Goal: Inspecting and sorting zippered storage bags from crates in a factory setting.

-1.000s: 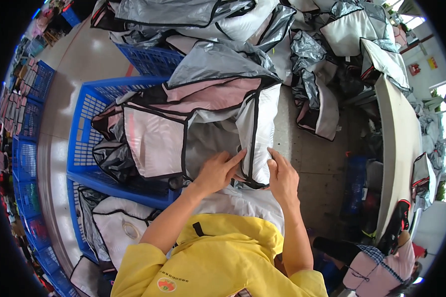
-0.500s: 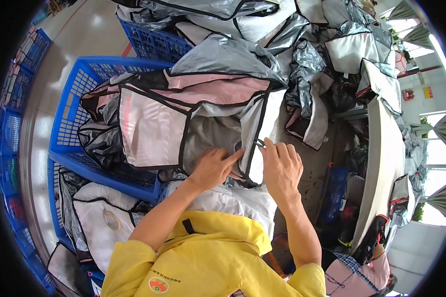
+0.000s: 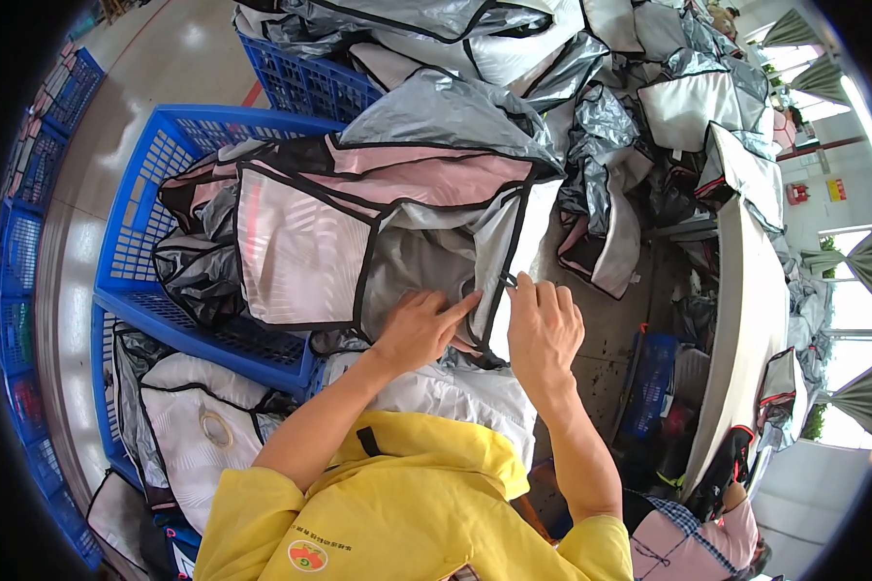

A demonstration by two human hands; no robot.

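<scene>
A white and pink insulated-looking fabric bag (image 3: 305, 247) with black piped edges and a grey lining lies before me, its opening facing my hands. My left hand (image 3: 417, 327) is at the opening, gripping the near edge, its index finger stretched along the inner side of the right panel; the thumb is mostly hidden. My right hand (image 3: 545, 324) is closed on a small dark pointed tool (image 3: 510, 280), most of it hidden in the fingers. The tool's thin tip meets the black piping on the bag's right edge.
Blue plastic crates (image 3: 131, 247) stand at the left; the bag's far side rests over one. Another white bag (image 3: 199, 426) lies at lower left. Silver and white bags (image 3: 688, 102) are piled beyond. At right are a pale board edge (image 3: 736, 290) and a person in pink (image 3: 688, 537).
My right hand and the tool have shifted very slightly left along the piping. My left hand stays at the opening. The whole view has moved a little.
</scene>
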